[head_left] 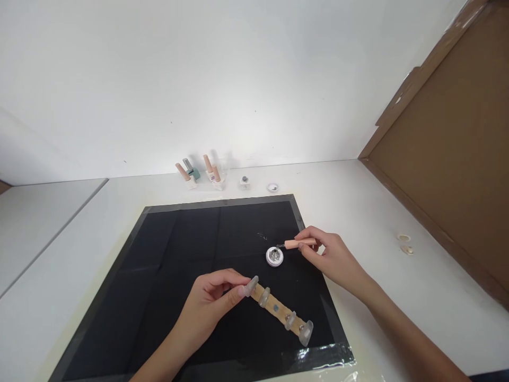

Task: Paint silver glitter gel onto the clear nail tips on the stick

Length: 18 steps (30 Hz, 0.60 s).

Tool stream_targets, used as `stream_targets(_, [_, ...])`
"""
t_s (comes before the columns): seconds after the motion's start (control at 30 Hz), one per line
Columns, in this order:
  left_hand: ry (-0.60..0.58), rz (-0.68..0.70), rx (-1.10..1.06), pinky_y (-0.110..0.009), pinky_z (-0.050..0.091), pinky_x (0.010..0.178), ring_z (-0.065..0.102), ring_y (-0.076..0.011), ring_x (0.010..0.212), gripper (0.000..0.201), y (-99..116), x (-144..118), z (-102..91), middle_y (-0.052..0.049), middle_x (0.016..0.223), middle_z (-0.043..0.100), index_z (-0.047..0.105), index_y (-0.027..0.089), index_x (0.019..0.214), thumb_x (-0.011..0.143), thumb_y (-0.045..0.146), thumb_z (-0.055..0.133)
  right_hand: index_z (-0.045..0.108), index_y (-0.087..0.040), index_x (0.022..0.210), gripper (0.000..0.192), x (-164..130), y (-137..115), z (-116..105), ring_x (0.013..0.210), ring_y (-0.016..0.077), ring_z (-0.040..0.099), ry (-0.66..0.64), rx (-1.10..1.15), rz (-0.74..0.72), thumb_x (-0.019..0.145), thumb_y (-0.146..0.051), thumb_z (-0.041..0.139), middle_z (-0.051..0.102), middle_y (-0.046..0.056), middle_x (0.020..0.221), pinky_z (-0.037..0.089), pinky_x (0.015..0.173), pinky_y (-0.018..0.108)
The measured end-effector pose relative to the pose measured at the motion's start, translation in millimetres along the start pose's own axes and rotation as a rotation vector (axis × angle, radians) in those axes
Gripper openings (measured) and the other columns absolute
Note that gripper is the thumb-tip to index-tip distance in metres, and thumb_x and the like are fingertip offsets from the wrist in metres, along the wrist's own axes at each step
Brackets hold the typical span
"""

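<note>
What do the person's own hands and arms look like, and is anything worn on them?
The left hand and right hand are ungloved, with slim fingers and no rings visible. Both slender forearms are bare as far as they show: no sleeve, watch or bracelet.

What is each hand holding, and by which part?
The left hand pinches the tan strip by its end nearest that hand; the right hand grips the peach-handled brush by its handle.

Black mat (191, 249) on white table (358, 196); open pot (274, 257) on mat, bottles (194, 174) behind.
</note>
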<state>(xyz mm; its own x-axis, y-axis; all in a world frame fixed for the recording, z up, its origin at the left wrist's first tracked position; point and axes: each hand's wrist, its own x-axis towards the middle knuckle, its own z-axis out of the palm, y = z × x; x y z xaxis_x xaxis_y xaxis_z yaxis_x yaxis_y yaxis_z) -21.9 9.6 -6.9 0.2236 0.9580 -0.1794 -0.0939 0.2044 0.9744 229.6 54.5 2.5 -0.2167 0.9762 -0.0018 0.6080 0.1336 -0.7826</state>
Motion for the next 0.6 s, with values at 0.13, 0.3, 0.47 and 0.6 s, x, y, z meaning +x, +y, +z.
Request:
stream_targets(0.13, [-0.003, -0.003, -0.006, -0.019, 0.047, 0.061, 0.061, -0.012, 0.067, 0.003, 0.3, 0.4, 0.5, 0.0, 0.068, 0.071, 0.077, 0.024, 0.072, 0.071, 0.025, 0.074, 0.062, -0.024, 0.084, 0.015, -0.3, -0.3, 1.6, 0.06, 0.0153, 0.053, -0.007, 0.011, 0.031, 0.085, -0.023, 0.047, 0.067, 0.0, 0.076, 0.038, 0.049, 0.025])
stream_targets(0.3, [-0.007, -0.004, 0.001, -0.02, 0.047, 0.062, 0.061, -0.012, 0.067, 0.004, -0.6, -0.4, 0.2, 0.0, 0.068, 0.071, 0.077, 0.024, 0.073, 0.072, 0.025, 0.074, 0.061, -0.024, 0.082, 0.013, 0.1, 0.6, 1.8, 0.058, 0.0163, 0.054, 0.029, -0.012, 0.06, 0.085, -0.024, 0.048, 0.07, 0.001, 0.077, 0.039, 0.048, 0.026])
stream_targets(0.47, [-0.007, -0.007, 0.004, -0.02, 0.047, 0.064, 0.062, -0.0122, 0.068, 0.004, -1.9, -1.5, -0.4, 0.0, 0.07, 0.072, 0.077, 0.024, 0.074, 0.073, 0.025, 0.073, 0.053, -0.022, 0.071, 0.014, 1.0, 1.5, 3.0, 0.058, 0.0166, 0.056, 0.104, -0.117, 0.033, 0.084, -0.021, 0.048, 0.073, 0.002, 0.086, 0.04, 0.049, 0.027])
stream_targets(0.6, [-0.004, -0.001, -0.004, -0.02, 0.048, 0.064, 0.062, -0.0122, 0.068, 0.004, -1.7, 0.0, 0.0, 0.0, 0.069, 0.072, 0.077, 0.024, 0.073, 0.072, 0.026, 0.074, 0.045, -0.022, 0.065, 0.019, 1.4, 5.0, 8.6, 0.057, 0.0167, 0.056, 0.121, -0.298, -0.061, 0.084, -0.02, 0.048, 0.069, 0.002, 0.073, 0.038, 0.048, 0.026])
